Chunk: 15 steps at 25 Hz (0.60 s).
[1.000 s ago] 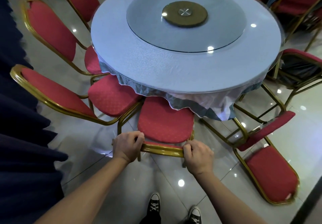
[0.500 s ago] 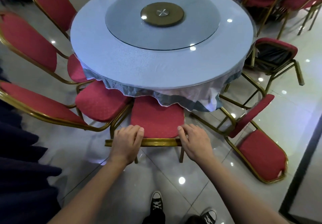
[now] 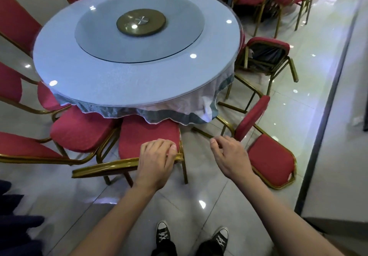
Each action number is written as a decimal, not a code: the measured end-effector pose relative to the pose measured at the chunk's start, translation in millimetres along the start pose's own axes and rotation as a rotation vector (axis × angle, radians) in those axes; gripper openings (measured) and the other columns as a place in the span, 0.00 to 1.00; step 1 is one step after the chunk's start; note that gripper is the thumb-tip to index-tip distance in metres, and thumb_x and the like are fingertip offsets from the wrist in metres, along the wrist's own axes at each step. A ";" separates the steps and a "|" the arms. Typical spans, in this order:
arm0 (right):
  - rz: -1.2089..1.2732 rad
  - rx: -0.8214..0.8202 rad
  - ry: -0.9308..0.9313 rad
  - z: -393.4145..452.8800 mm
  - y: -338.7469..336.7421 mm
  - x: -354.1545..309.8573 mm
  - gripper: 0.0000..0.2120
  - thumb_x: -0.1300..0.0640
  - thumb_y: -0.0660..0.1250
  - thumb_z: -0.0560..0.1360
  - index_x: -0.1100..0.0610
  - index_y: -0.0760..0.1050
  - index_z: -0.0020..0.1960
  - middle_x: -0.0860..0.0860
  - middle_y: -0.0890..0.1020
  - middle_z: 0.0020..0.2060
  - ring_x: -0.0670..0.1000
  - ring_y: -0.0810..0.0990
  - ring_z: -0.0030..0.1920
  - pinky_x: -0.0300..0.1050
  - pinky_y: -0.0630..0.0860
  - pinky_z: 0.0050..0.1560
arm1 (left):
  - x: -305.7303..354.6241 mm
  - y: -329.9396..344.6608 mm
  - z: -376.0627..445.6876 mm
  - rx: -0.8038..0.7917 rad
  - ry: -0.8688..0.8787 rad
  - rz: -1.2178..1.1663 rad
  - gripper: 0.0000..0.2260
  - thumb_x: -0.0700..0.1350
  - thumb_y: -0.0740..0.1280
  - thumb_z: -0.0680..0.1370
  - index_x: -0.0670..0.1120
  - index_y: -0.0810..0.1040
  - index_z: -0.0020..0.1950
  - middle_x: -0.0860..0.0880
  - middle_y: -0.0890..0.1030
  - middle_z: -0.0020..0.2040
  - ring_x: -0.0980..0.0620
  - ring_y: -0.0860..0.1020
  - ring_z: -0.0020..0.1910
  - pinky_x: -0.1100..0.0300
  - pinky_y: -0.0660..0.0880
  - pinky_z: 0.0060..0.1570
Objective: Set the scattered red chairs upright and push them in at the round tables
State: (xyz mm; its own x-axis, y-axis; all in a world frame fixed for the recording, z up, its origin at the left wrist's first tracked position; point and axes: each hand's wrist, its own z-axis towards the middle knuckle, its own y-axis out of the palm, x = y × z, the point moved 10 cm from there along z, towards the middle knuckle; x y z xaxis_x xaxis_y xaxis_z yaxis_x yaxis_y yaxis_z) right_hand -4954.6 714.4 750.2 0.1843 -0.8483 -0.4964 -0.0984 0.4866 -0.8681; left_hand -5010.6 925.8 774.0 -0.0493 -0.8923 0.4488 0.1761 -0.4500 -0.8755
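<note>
In the head view no brand, label or readable writing showed anywhere. The left hand (image 3: 157, 156) lay over the gold top rail of the near chair (image 3: 147, 136), fingers curled round the rail's right end; that chair stood upright with its red seat tucked under the hanging cloth of the round table (image 3: 137, 56). The right hand (image 3: 231, 154) hung in the air to the right of that chair, fingers loosely bent and holding nothing. Right of the table's near edge a tipped chair (image 3: 268, 156) lay on the floor (image 3: 199, 196), its back flat on the tiles. A second tipped chair (image 3: 268, 54) lay further along the table's right side, its underside dark and hard to make out. Chairs on the table's left were cut off by the frame.
</note>
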 end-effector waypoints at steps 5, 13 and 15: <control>-0.014 0.065 0.083 -12.2 -59.6 93.3 0.20 0.42 0.53 0.83 0.51 0.80 0.55 0.46 0.76 0.42 0.51 0.76 0.45 0.47 0.67 0.45 | 93.0 52.5 23.6 -0.062 0.078 -0.026 0.16 0.53 0.50 0.84 0.53 0.77 0.52 0.57 0.78 0.49 0.56 0.75 0.52 0.55 0.66 0.56; 0.032 0.150 0.171 -30.6 -138.4 216.9 0.16 0.45 0.56 0.84 0.50 0.80 0.53 0.45 0.78 0.42 0.51 0.76 0.45 0.49 0.73 0.47 | 230.2 122.4 51.3 -0.118 0.145 -0.062 0.20 0.56 0.47 0.83 0.53 0.78 0.53 0.55 0.79 0.49 0.56 0.75 0.51 0.54 0.68 0.57; 0.017 0.166 0.193 -34.1 -150.0 240.2 0.16 0.45 0.57 0.84 0.51 0.80 0.53 0.48 0.81 0.45 0.52 0.77 0.46 0.48 0.72 0.47 | 256.4 134.3 55.6 -0.132 0.157 -0.058 0.21 0.56 0.47 0.83 0.52 0.78 0.53 0.54 0.79 0.48 0.56 0.74 0.50 0.55 0.67 0.56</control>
State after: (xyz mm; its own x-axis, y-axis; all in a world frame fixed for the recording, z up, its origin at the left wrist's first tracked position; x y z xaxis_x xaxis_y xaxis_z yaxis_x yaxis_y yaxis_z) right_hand -4928.9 430.6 761.0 -0.0073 -0.8560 -0.5169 0.0654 0.5154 -0.8544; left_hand -4945.0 638.5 781.5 -0.2098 -0.8549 0.4745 0.0384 -0.4921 -0.8697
